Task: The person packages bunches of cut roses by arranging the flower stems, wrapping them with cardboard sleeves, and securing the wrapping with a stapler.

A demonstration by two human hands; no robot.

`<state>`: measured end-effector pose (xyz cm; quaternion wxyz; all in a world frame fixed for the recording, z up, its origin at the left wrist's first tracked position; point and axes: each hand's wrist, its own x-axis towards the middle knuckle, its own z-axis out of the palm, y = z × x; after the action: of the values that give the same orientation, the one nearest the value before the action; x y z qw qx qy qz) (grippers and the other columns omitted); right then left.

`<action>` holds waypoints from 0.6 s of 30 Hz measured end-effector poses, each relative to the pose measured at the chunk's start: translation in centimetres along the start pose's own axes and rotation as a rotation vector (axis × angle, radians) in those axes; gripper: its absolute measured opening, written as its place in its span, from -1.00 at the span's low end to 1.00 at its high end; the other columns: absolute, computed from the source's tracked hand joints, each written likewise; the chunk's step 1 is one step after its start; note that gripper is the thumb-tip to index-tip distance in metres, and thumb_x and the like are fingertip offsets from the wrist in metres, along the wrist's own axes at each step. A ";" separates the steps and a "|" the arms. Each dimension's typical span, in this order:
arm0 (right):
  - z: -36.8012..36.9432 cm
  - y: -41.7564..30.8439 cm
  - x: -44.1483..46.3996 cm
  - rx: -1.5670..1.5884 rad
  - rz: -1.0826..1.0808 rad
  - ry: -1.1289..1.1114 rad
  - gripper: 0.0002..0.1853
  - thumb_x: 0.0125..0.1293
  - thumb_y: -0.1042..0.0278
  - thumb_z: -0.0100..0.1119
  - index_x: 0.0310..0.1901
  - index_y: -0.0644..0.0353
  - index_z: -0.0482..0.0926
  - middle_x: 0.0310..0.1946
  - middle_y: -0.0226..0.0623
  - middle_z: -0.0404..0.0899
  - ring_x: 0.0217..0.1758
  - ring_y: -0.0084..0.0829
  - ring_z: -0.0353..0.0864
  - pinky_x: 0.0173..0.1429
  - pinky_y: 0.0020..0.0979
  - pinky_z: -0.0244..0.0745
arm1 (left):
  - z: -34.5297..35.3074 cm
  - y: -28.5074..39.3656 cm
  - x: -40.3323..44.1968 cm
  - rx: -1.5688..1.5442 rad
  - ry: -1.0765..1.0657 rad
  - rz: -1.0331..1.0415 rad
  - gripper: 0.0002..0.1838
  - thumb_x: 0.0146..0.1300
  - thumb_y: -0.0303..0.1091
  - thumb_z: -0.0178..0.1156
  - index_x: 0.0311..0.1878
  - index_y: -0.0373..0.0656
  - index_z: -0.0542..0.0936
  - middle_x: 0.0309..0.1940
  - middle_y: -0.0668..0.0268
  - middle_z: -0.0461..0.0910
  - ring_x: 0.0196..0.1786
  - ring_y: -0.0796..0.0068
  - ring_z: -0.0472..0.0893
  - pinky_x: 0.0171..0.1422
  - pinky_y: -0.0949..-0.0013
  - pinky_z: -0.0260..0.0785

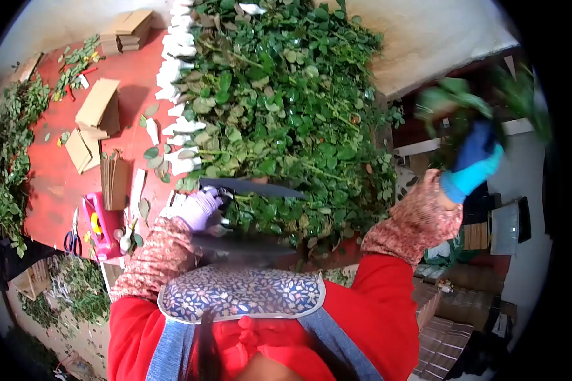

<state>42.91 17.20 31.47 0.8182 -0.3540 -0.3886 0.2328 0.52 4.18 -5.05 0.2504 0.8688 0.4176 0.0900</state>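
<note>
My left hand [200,208], in a lavender glove, is closed at the left edge of a pile of leafy green stems [286,127]. What its fingers hold, if anything, is hidden. A long dark blade-like piece [254,187] extends rightward beside its fingers, and a second dark piece [251,247] lies nearer my apron. On the far right, my right hand [475,166], in a blue glove, is raised away from the pile. It is closed around leafy stems [454,101], smeared by motion. White-sleeved stem ends [178,82] line the pile's left side.
The red table [51,184] carries folded cardboard pieces [98,108], an upright cardboard bundle [114,183], a pink tape dispenser [102,225] and scissors [73,238]. Loose leaves [9,165] cover its far left edge. Cardboard boxes [467,305] stand at the lower right.
</note>
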 end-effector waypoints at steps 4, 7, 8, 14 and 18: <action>-0.9 6.0 -14.1 -0.367 -0.097 -0.884 -0.75 0.33 0.45 0.08 0.01 0.22 0.59 -0.14 -0.29 0.60 -0.15 -0.39 0.57 -0.06 -0.40 0.49 | 0.1 -0.5 -0.1 -0.049 0.012 0.035 -0.34 -0.06 -0.16 0.36 0.20 -0.09 0.52 0.26 0.12 0.39 0.25 0.04 0.43 0.27 0.13 0.37; -1.0 7.1 -19.5 -0.957 -0.337 -1.309 -0.71 0.08 0.46 0.30 -0.12 0.28 0.58 -0.17 -0.04 0.62 -0.15 -0.10 0.65 -0.15 -0.32 0.57 | 5.1 -2.4 -0.6 -0.316 -0.006 -0.086 -0.47 0.09 -0.15 0.27 0.19 0.02 0.54 0.24 0.18 0.44 0.14 0.13 0.53 0.10 0.18 0.48; -1.2 7.4 -21.1 -0.985 -0.158 -1.418 -0.68 0.07 0.40 0.33 -0.11 0.27 0.58 -0.12 -0.08 0.62 -0.17 -0.07 0.64 -0.17 -0.25 0.57 | 7.2 -3.1 -0.7 -0.583 -0.040 -0.282 -0.48 0.11 -0.12 0.26 0.19 0.08 0.54 0.20 0.20 0.48 0.10 0.17 0.57 0.04 0.19 0.50; -10.2 17.7 -27.8 -1.187 -0.344 -1.478 -0.69 0.05 0.37 0.28 -0.11 0.14 0.60 -0.13 -0.24 0.59 -0.21 -0.08 0.58 -0.15 -0.14 0.50 | 0.0 -0.5 -0.3 0.078 -0.061 0.093 -0.52 0.11 -0.16 0.25 0.15 0.07 0.56 0.10 0.23 0.55 0.05 0.20 0.56 0.07 0.14 0.42; -15.3 23.7 -29.8 -1.416 -0.276 -1.544 -0.77 0.10 0.36 0.19 -0.17 0.05 0.52 -0.21 -0.21 0.54 -0.27 -0.09 0.56 -0.21 -0.08 0.43 | 4.0 -2.4 0.2 0.165 -0.074 0.278 -0.55 0.14 -0.30 0.15 0.13 -0.13 0.56 0.16 0.29 0.53 0.18 0.21 0.48 0.26 0.21 0.36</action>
<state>35.13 6.75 -7.38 -0.0248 -0.4592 -0.8878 0.0197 0.47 4.17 -9.74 0.1788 0.9385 0.2899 0.0570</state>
